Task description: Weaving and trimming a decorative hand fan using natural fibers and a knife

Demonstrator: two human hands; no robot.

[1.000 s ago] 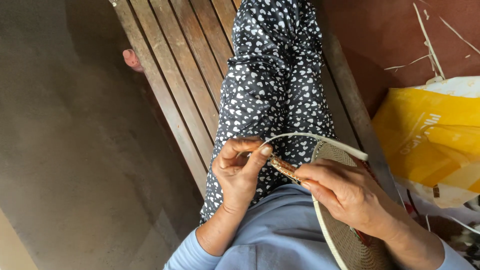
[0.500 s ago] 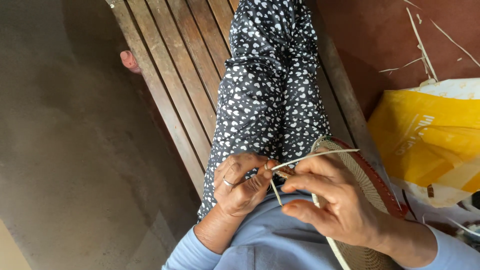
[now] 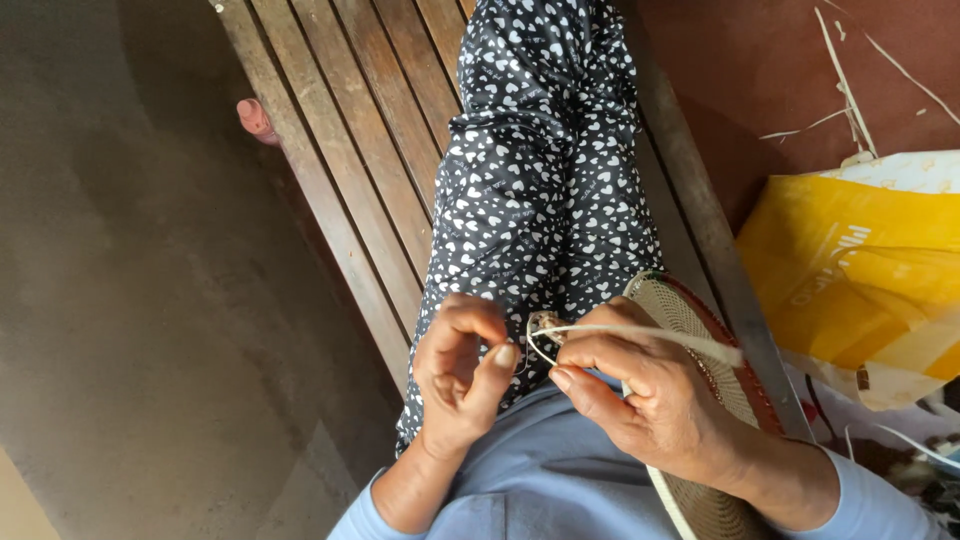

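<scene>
**Strip now looped at the basket rim**

We are seeing the left hand [image 3: 462,375] curling its fingers, thumb and forefinger pinching near the small loop of the pale weaving strip [image 3: 640,334]. The right hand [image 3: 640,400] is clenching around that strip, which is running out rightward over the round woven basket piece [image 3: 690,310] lying in the lap. Half a second ago the strip was stretching straight between both hands; now it is bending into a loop beside the left thumb. The hands are sitting slightly closer together. The heart-print trousers [image 3: 545,180], slatted wooden bench [image 3: 350,120] and yellow bag [image 3: 860,270] are staying put.
</scene>
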